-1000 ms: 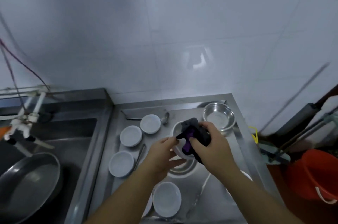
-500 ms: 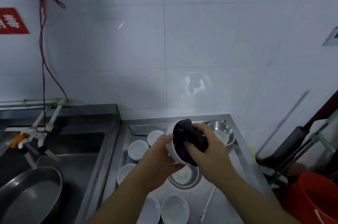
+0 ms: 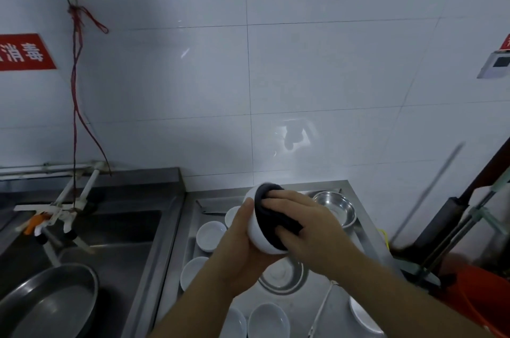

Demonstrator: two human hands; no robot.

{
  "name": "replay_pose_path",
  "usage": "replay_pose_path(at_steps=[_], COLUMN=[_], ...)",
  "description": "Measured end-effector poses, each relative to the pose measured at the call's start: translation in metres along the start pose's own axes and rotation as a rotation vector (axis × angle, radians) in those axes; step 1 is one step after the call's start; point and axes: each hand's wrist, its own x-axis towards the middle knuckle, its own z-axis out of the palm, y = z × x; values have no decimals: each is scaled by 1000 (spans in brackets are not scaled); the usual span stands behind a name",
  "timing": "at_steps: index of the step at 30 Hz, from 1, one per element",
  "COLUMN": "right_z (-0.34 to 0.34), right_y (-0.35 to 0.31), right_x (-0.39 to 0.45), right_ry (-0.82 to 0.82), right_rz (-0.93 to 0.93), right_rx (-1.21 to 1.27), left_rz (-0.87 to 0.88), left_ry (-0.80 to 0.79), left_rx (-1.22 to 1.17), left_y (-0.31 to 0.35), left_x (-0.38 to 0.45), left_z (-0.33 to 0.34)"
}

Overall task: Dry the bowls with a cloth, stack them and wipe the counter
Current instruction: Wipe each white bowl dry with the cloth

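the left hand (image 3: pixel 242 249) holds a white bowl (image 3: pixel 258 235) up in the air over the counter (image 3: pixel 339 307), with its fingers wrapped round the outside. the bowl is tipped on its side, so its open mouth faces to the right. the right hand (image 3: pixel 309 230) is closed on a dark cloth (image 3: pixel 269 212) and pushes it into the mouth of the bowl. the cloth fills most of the inside, and the fingers press on top of it.

under the hands, near the middle of the counter, sits a shiny metal bowl (image 3: pixel 284 277). a second metal bowl (image 3: pixel 338 206) sits at the back right corner of the counter. small white bowls lie along the left side: one (image 3: pixel 209 235) near the back, one (image 3: pixel 193 273) just in front of it, and part of another (image 3: pixel 231 216) peeks out behind the left hand. two more white bowls (image 3: pixel 269 321) sit side by side at the front edge, and one white dish (image 3: pixel 361 315) lies by the front right edge. a thin metal tool (image 3: pixel 321 310) lies on the counter between them.

to the left of the counter is a sink (image 3: pixel 116 233) with a big metal pan (image 3: pixel 47 301) in it. an orange bucket (image 3: pixel 480 296) stands off the right edge of the counter
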Motion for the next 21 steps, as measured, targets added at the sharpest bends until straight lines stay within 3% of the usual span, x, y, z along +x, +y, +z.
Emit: replay_pose_path(at_steps=[5,7,11,14,21], right_z=[-8,-7,-2,0,-19], right_y=[1,0,-17,-36,-49], right_x=[29,38,51,59,69], right_ry=[-108,-176,-335,-404,-529], right_rz=[-235,-225,-29,164,578], right_rx=[-292,-402,-468,-383,140], left_rz=[101,159,250,301,306], left_ry=[116,191,330,361,156], left_rx=[-23,19,150,262,444], left_y=[7,13,27,37,52], left_x=[-1,-4,-7,-8,-22], left_z=[18,21,21,19,8])
